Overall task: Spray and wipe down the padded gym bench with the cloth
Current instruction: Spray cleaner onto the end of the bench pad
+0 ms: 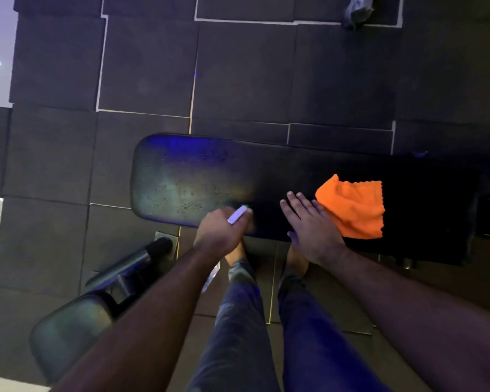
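Head view shows the padded desk (198,176) with wet drops; left hand (224,230) grips a spray bottle (237,215), right hand (311,224) lies flat, fingers spread, touching the orange cloth (354,210) on the desk.

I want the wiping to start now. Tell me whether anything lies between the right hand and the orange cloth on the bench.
Nothing visible does. The right hand is open and flat over the bench, its fingers right beside the orange cloth, which lies loose on the pad. The left hand holds the spray bottle off to the other side.
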The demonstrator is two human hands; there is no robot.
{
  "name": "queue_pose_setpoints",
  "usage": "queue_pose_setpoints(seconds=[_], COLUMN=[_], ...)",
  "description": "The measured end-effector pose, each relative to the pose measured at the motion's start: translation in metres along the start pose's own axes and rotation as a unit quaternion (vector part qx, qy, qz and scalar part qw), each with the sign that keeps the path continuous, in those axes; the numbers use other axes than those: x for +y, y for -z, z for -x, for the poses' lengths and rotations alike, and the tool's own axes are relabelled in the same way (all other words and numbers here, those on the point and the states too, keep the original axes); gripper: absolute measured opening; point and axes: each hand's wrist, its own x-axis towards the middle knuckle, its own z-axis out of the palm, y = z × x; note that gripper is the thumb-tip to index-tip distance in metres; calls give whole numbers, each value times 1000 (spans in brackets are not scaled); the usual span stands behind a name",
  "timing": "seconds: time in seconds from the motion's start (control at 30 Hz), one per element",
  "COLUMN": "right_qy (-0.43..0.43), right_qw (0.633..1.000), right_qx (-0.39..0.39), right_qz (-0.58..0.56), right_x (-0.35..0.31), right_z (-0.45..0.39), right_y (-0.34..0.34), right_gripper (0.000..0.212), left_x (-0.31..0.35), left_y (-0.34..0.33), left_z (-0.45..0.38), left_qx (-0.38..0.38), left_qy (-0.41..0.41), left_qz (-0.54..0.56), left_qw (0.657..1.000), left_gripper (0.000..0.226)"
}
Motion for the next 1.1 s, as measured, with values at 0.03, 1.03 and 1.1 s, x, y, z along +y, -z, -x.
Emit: queue_pose_setpoints(seconds=[0.03,1.03,1.1], right_qy=[8,-216,-240], right_qw=[1000,915,890], right_qx=[1,210,244], right_qz=[3,-267,-301], right_x=[4,104,103], right_z=[2,50,65], right_y=[0,4,-2], right_gripper=[83,71,70], left_x=[13,180,204], left_y=[0,-47,-57], left_z=[-10,-7,-13], left_qx=[6,108,121], left_qy=[-3,-212,-233], left_qz=[9,330,333], left_qw=[1000,913,905], left_gripper=[67,35,27])
